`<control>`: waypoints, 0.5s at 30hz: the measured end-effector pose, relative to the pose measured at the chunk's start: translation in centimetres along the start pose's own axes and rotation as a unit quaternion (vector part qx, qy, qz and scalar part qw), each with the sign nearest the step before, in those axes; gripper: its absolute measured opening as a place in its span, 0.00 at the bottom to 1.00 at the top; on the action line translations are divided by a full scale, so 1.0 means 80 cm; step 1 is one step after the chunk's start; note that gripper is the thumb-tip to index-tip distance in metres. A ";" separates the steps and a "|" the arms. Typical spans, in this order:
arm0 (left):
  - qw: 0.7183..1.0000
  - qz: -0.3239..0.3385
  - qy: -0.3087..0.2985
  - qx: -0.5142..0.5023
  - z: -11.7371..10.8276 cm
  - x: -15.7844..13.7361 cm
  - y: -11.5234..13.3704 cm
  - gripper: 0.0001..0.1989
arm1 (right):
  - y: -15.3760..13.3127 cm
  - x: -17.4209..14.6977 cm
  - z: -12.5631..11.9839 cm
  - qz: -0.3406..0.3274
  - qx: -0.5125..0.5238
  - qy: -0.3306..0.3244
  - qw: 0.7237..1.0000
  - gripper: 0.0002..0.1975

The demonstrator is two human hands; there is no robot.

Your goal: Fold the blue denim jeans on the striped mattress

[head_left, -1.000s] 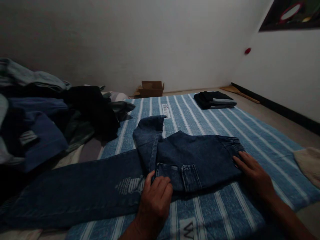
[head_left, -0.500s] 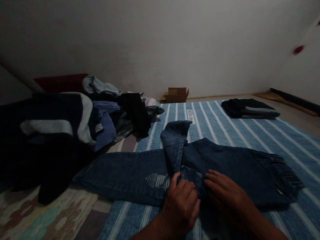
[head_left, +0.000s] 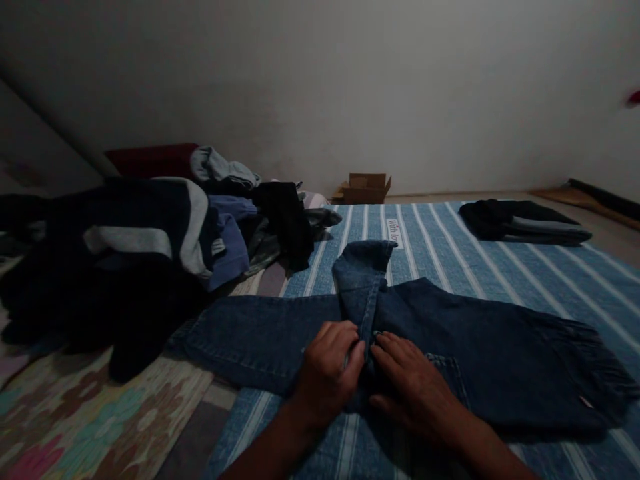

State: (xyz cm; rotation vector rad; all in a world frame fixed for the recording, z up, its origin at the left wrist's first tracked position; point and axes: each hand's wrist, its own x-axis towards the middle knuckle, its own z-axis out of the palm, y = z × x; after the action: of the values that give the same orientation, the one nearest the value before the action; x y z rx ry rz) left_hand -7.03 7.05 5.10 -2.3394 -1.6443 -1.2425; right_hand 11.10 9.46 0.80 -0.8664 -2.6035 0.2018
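Blue striped sheet (head_left: 440,267) spread beneath. Clothes pile (head_left: 135,210) heaped at left. Jeans (head_left: 500,360) lie mostly on sheet, part bunched upright. Folded clothes (head_left: 525,223) at far right. Right hand (head_left: 417,377) laid on jeans, thumb apart from fingers. Left hand (head_left: 327,363) curled at bunched part; cannot tell whether pinching.

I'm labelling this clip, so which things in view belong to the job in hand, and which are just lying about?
Job in hand:
blue jeans
left hand, on them
right hand, on them
striped blue cloth, partly beneath

Lying about:
clothes heap, left
folded dark clothes, far right
open cardboard box, at the back
floral cloth, lower left
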 end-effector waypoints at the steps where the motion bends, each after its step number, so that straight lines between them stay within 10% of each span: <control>1: 1.000 -0.008 -0.010 0.021 0.002 0.012 -0.003 0.04 | 0.000 0.000 0.009 -0.003 -0.009 0.007 1.000 0.32; 15: 0.916 -0.193 -0.265 0.231 0.112 0.145 -0.020 0.16 | 0.014 -0.015 0.057 -0.034 -0.109 0.093 0.989 0.22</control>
State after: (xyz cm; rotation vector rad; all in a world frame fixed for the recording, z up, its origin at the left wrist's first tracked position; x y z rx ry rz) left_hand -1.59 20.72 5.44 -2.2086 -2.3206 -0.1486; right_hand 10.76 9.61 -4.00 -0.8231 -2.5054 -0.1770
